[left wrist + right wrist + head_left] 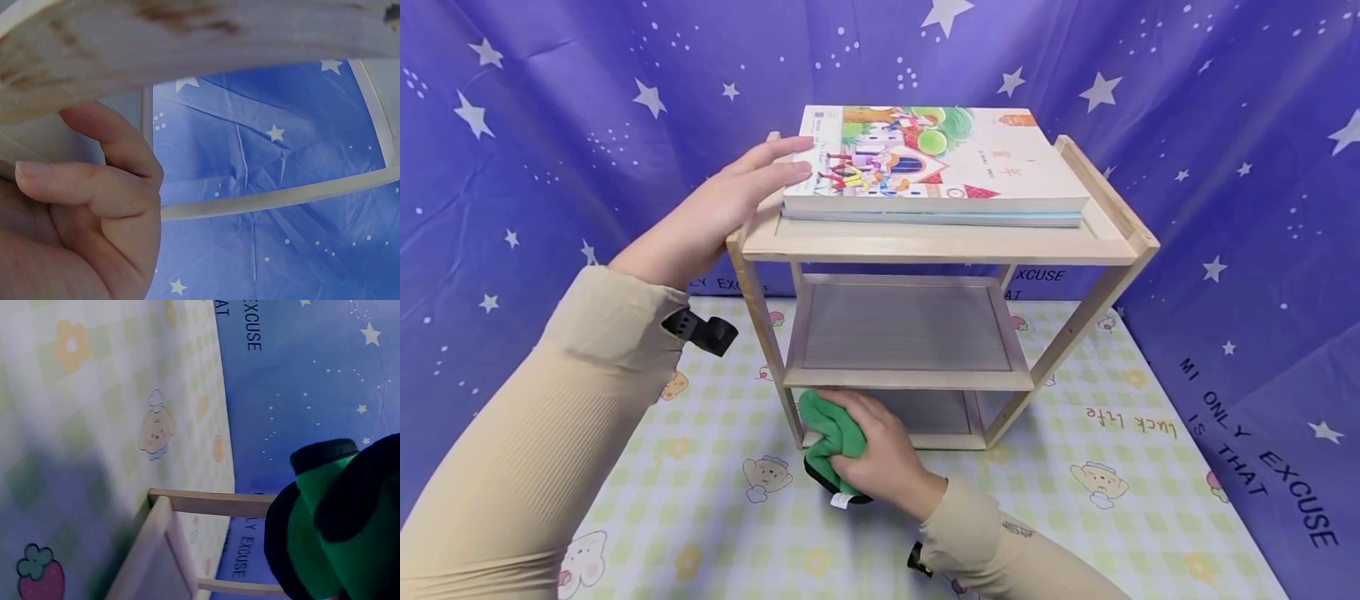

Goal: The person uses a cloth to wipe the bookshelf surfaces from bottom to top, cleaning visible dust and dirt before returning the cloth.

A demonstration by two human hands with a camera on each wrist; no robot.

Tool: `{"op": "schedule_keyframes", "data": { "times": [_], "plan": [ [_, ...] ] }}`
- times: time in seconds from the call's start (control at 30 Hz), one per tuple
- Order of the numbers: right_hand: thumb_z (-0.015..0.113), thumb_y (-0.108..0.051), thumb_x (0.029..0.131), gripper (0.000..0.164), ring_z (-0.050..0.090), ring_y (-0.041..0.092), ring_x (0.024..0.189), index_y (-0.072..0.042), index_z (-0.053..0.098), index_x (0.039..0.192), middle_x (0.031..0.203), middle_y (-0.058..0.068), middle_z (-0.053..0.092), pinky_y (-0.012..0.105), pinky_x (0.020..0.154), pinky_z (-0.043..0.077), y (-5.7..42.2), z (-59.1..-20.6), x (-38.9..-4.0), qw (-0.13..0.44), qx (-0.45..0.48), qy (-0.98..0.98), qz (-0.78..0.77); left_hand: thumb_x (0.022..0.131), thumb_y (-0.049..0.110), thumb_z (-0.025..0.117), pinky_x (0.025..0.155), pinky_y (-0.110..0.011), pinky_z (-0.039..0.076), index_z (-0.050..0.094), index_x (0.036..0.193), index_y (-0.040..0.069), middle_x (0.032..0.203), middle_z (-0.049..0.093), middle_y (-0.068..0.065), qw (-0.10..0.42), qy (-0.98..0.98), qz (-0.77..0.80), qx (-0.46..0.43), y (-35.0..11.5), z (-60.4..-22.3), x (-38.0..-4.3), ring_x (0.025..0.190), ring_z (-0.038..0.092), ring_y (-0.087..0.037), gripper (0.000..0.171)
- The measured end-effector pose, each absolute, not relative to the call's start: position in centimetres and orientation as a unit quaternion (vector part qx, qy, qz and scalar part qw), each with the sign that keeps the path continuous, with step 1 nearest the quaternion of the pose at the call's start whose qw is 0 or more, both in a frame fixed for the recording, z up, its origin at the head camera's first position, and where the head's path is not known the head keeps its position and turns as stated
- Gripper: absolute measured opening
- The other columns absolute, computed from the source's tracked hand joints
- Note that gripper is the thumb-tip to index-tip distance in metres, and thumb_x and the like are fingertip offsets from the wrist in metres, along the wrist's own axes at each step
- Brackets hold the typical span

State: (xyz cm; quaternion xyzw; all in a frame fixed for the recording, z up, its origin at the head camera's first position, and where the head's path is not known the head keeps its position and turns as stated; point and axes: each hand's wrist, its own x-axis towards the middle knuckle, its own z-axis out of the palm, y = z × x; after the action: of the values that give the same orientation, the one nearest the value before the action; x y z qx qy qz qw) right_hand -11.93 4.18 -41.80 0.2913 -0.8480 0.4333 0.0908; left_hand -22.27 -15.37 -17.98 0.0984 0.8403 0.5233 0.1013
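A three-tier wooden shelf rack (937, 248) stands on the cloth-covered table. My left hand (722, 204) grips its upper left side, two fingertips reaching the edge of the books (1000, 171) stacked on top. In the left wrist view, bent fingers (94, 181) show close under a pale wooden rail (187, 44). Low at the front left, my right hand (891, 454) holds a bunched green cloth (833, 433) with black edging and a white tag. The cloth lies just below the middle tier's front edge, by the left post. Green and black folds (325, 525) fill the right wrist view's lower right.
A pale green checked tablecloth (1052, 508) with cartoon prints covers the table. Purple star-printed curtains (587, 75) hang behind and at both sides. The rack's right post (1067, 329) slants down towards the table, and the middle tier (910, 325) is bare.
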Motion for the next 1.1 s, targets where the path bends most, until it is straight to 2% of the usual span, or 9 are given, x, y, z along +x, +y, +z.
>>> {"op": "schedule_keyframes", "data": {
  "times": [0.2,0.43,0.63,0.93,1.1],
  "plan": [
    [0.076,-0.005,0.064,0.073,0.063,0.021,0.105,-0.012,0.058,0.134,0.126,0.006,0.066,0.032,0.084,0.054,4.4,-40.7,-11.9,0.141,0.325,-0.821,0.447,0.099,0.055,0.048,0.125,-0.047,-0.002,0.028,0.153,0.045,0.162,-0.011,0.025,0.101,0.842,0.521,0.097,-15.4,-18.0,-22.3,0.152,-0.012,-0.008,0.058],
    [0.077,-0.008,0.068,0.071,0.061,0.024,0.11,-0.005,0.054,0.135,0.129,0.011,0.061,0.036,0.092,0.054,4.3,-38.9,-11.9,0.174,0.346,-0.794,0.469,0.099,0.055,0.048,0.125,-0.047,-0.002,0.029,0.152,0.046,0.162,-0.01,0.026,0.102,0.84,0.525,0.096,-15.4,-18.0,-22.3,0.153,-0.011,-0.008,0.057],
    [0.077,-0.01,0.071,0.073,0.06,0.028,0.11,-0.004,0.05,0.139,0.132,0.016,0.055,0.04,0.09,0.053,4.3,-37.2,-12.1,0.206,0.333,-0.787,0.477,0.099,0.054,0.048,0.125,-0.046,-0.001,0.03,0.153,0.045,0.162,-0.009,0.026,0.102,0.838,0.528,0.098,-15.3,-17.9,-22.2,0.153,-0.01,-0.008,0.057],
    [0.072,-0.014,0.078,0.077,0.048,0.037,0.121,0.0,0.039,0.147,0.141,0.024,0.042,0.051,0.1,0.045,4.4,-35.4,-14.3,0.234,0.316,-0.831,0.393,0.099,0.054,0.048,0.125,-0.047,0.0,0.029,0.153,0.045,0.162,-0.01,0.026,0.102,0.837,0.529,0.098,-15.3,-17.9,-22.1,0.153,-0.01,-0.008,0.057],
    [0.082,-0.012,0.076,0.077,0.053,0.037,0.114,-0.001,0.045,0.142,0.132,0.024,0.05,0.05,0.095,0.048,4.0,-34.7,-15.7,0.238,0.298,-0.844,0.377,0.099,0.055,0.047,0.125,-0.048,-0.001,0.029,0.153,0.046,0.161,-0.011,0.027,0.104,0.838,0.527,0.096,-15.3,-17.8,-22.1,0.152,-0.012,-0.008,0.057]
  ]
}}
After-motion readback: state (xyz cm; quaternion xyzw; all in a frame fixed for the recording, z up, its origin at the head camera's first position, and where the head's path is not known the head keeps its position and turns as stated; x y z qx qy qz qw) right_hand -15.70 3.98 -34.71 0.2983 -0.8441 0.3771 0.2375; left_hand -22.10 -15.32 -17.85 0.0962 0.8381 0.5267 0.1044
